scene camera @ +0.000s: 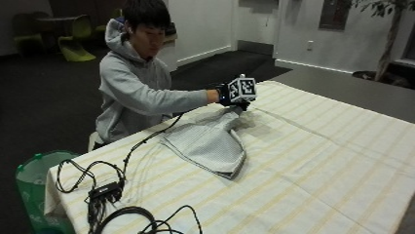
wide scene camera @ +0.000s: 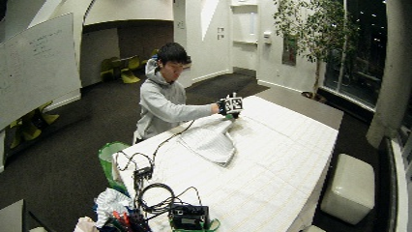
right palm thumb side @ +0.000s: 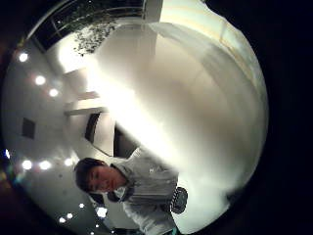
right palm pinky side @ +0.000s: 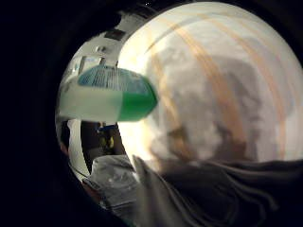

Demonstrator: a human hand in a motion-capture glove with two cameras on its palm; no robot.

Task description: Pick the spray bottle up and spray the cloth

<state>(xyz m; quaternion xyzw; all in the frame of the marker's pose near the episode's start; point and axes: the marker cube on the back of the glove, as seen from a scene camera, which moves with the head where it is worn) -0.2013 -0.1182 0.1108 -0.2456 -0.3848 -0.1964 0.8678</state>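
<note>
Here we see the gloved right hand (scene camera: 235,93) above the desk (scene camera: 337,161).
Its grip pinches the grey cloth's (scene camera: 207,141) raised corner; the rest lies flat.

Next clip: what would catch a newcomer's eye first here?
The gloved right hand, raised above the striped tablecloth with one end of the grey cloth drawn up beneath it, the rest lying flat. Then, in the little finger side palm view, the spray bottle with green liquid, close by the palm; its grip cannot be seen.
</note>
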